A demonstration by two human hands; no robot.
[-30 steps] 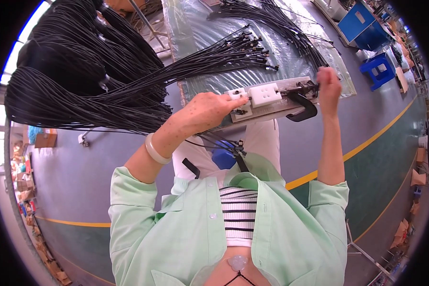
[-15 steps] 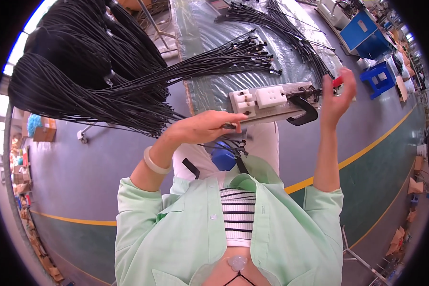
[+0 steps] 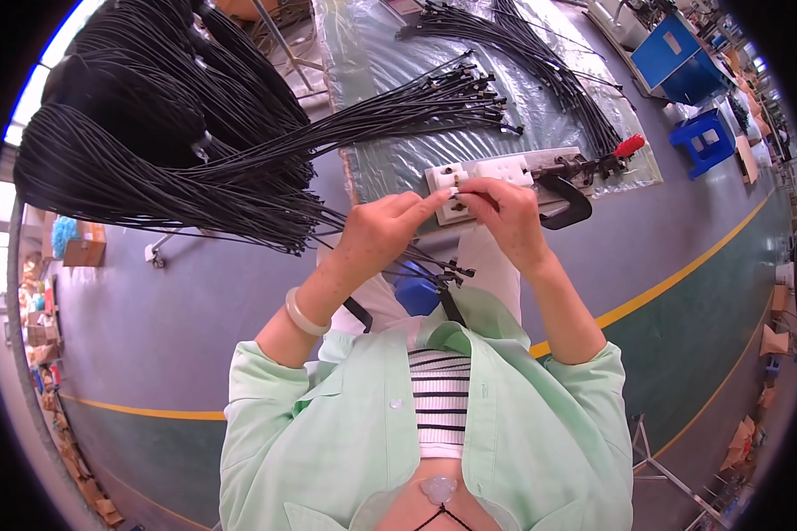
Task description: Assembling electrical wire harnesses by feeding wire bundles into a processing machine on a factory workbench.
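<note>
My left hand [image 3: 383, 232] and my right hand [image 3: 509, 217] meet at the near left end of a clamping fixture. Thumbs and index fingers are pinched together around a small white piece [image 3: 454, 191], mostly hidden by the fingertips. The fixture has a pale base plate [image 3: 549, 163], a white block [image 3: 502, 168] and smaller white blocks at its left end. Its toggle clamp's red handle [image 3: 629, 146] points right, untouched. A black curved clamp arm [image 3: 568, 205] hangs at its front. Black cable ends [image 3: 452, 273] with small connectors lie over my lap, below the left hand.
A large bundle of black cables [image 3: 115, 133] hangs at the left, its connector ends [image 3: 478, 102] spread over the plastic-covered table [image 3: 372, 80]. Another cable bunch [image 3: 540, 57] lies behind the fixture. A blue stool [image 3: 704, 146] stands at the right, beyond the table.
My right hand has left the red clamp handle and come left to meet the left hand. The left hand has shifted slightly, fingertips now up at the fixture's left end.
</note>
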